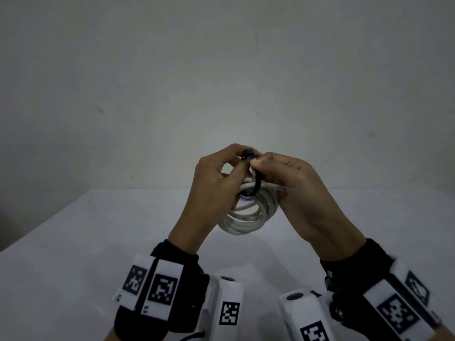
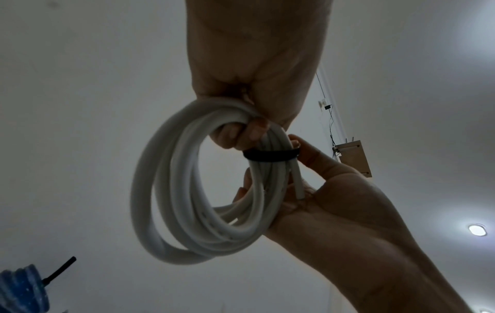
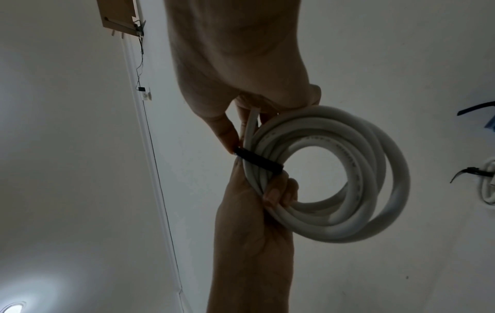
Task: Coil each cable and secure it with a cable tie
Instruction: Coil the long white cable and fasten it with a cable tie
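Both hands hold a white cable coil (image 1: pixel 248 215) above the white table (image 1: pixel 98 242). A black cable tie (image 1: pixel 256 183) loops around the coil's upper strands, its head (image 1: pixel 248 153) on top. My left hand (image 1: pixel 242 161) has its fingers (image 2: pixel 241 133) curled through the coil (image 2: pixel 187 190), with thumb and forefinger at the tie's head. My right hand (image 1: pixel 258 162) pinches the tie beside the head, and its palm (image 2: pixel 335 201) backs the coil near the band (image 2: pixel 270 155). In the right wrist view the band (image 3: pixel 258 161) crosses the strands of the coil (image 3: pixel 335 180) between both hands.
A blue container (image 2: pixel 21 290) with a black tie (image 2: pixel 58 271) sticking out stands low on the left. Another white coil (image 3: pixel 487 184) bound with a black tie lies at the right edge. A plain wall (image 1: pixel 221 82) rises behind the table.
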